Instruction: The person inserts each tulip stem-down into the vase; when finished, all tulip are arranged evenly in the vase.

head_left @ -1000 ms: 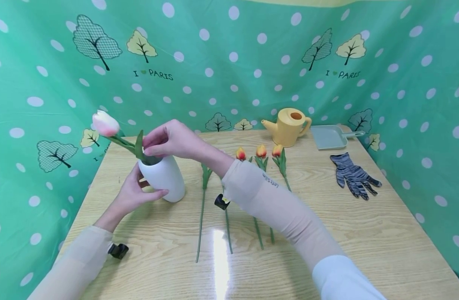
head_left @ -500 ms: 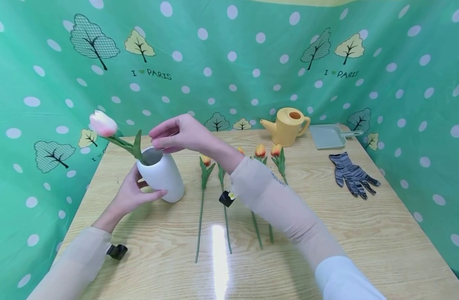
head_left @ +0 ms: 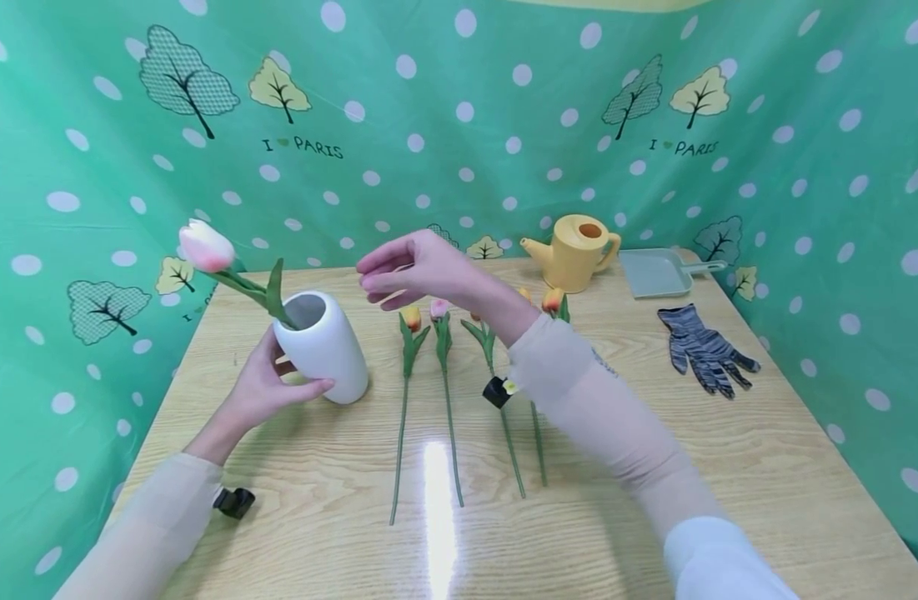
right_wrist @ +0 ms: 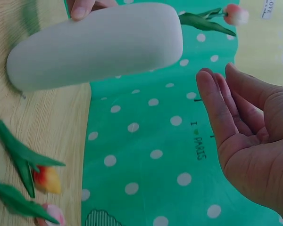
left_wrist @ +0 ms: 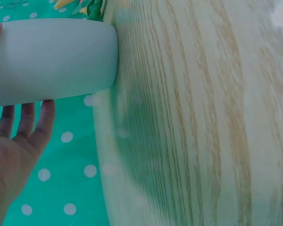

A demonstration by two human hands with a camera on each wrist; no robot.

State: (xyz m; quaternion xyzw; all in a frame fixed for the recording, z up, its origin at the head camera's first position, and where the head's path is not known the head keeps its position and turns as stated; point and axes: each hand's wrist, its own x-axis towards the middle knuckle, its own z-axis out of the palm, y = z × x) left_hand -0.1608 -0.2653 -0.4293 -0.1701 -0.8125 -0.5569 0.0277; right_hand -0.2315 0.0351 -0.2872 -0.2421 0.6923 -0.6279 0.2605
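My left hand (head_left: pixel 267 385) grips a white vase (head_left: pixel 331 354) at the left of the table, thumb on the near side and fingers round the far side. A pink-and-white tulip (head_left: pixel 207 247) stands in the vase and leans left over its rim; the lower stem is hidden inside. Clear of the vase, to its right, my right hand (head_left: pixel 421 268) hovers above the table with loosely bent fingers and nothing in it. Below it lie an orange-yellow tulip (head_left: pixel 409 350) and a pink tulip (head_left: pixel 443 342). The right wrist view shows a gap between thumb and fingers (right_wrist: pixel 212 101).
More orange tulips (head_left: pixel 554 302) lie farther right, partly hidden by the right arm. At the back right stand a yellow watering can (head_left: pixel 574 257) and a grey-green dustpan (head_left: pixel 657 273). A grey knitted glove (head_left: pixel 706 350) lies before them. Green dotted cloth (head_left: pixel 459 125) hangs behind the table.
My right hand has let go of the pink-and-white tulip and drawn away to the right. The flower stays in the vase, and my left hand keeps its grip.
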